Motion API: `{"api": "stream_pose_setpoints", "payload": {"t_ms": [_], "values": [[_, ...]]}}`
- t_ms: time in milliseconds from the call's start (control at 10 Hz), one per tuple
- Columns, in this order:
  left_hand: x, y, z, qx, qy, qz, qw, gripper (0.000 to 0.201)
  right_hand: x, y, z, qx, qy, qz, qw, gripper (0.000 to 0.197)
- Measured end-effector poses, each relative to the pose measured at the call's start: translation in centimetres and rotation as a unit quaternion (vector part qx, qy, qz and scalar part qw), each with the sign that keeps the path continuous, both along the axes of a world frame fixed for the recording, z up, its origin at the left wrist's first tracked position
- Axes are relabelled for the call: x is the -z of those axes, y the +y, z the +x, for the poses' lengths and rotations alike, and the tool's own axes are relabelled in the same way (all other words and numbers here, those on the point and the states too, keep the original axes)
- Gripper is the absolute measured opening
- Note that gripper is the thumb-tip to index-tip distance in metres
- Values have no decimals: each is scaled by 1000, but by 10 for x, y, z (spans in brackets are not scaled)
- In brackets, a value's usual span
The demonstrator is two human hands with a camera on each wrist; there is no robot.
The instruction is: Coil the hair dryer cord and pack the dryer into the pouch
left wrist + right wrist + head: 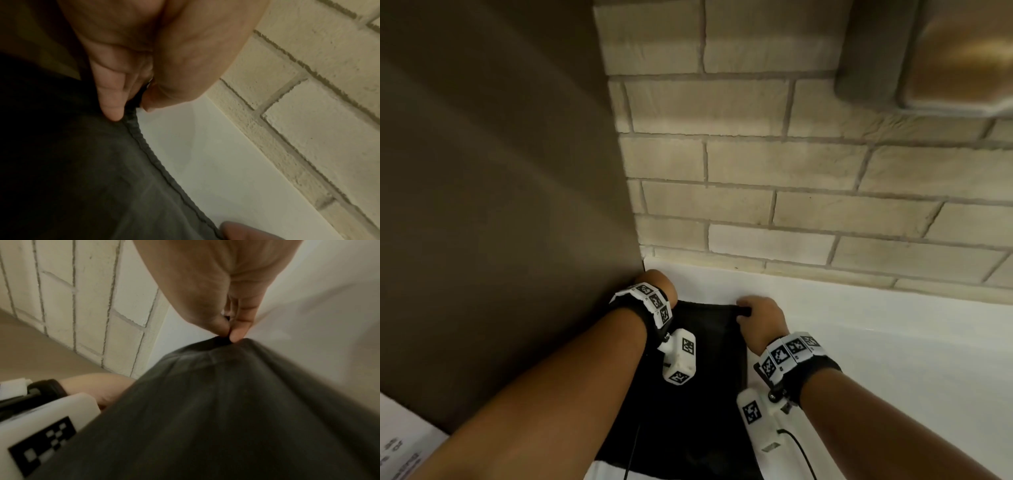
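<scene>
Smooth white tabletop [859, 335], matte, butting against a cream brick wall [791, 164] at its far edge and a flat brown panel [500, 205] on the left. Lying directly on it: a flat black fabric pouch [702, 404] with a gathered, stitched hem, set close to the left panel, far edge near the wall but apart from it. Pouch contents cannot be seen. Printed white sheet [404, 442] at lower left; text unreadable.

Pouch [698, 394]: contents hidden by dark fabric; near end cut off at frame bottom. Left hand [655, 286], at pouch's far-left corner: fingers concealed behind wrist.
</scene>
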State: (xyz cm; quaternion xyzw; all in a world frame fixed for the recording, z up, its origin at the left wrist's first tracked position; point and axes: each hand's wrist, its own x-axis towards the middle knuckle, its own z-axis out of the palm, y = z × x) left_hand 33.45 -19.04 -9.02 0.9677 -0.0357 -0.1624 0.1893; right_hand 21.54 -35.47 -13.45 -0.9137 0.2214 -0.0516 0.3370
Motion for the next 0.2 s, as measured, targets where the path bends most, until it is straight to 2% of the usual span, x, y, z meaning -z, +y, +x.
{"api": "stream_pose_setpoints", "payload": {"t_ms": [100, 200], "values": [[-4, 4, 5, 48, -33, 18, 998, 38, 4, -5, -6, 11, -52, 35, 998, 39], [-5, 17, -4, 39, -81, -21, 996, 35, 3, -13, -28, 47, -99, 75, 991, 31]]}}
